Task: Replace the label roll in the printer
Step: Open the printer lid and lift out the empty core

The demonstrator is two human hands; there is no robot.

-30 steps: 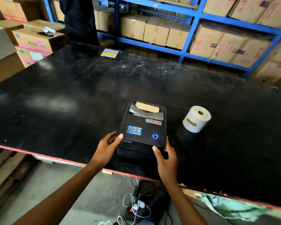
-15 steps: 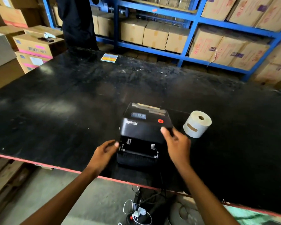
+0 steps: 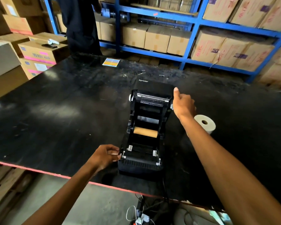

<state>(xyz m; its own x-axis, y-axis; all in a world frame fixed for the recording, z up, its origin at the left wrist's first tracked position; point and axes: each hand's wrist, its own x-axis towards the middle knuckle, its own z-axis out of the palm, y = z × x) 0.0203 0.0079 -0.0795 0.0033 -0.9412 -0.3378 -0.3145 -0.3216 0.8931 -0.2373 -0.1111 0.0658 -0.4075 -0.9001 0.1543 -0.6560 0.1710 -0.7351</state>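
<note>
The black label printer (image 3: 140,166) stands near the front edge of the black table, its lid (image 3: 154,86) swung fully up and back. Inside lies a bare brown cardboard core (image 3: 145,132) on the roll holder. My right hand (image 3: 182,104) is at the lid's right edge, thumb raised, fingers on the lid. My left hand (image 3: 106,155) grips the printer's front left corner. A fresh white label roll (image 3: 205,125) lies on the table to the right of the printer, partly behind my right forearm.
A coloured sticker sheet (image 3: 111,62) lies at the table's far edge. A person in dark clothes (image 3: 81,25) stands behind the table. Cardboard boxes (image 3: 39,51) stack at left, blue shelving (image 3: 191,38) with boxes at the back. Cables (image 3: 139,215) hang below the table's red front edge.
The printer lid went from closed to fully open, lifted by my right hand. My left hand stayed at the printer's front left corner. The empty core is now exposed.
</note>
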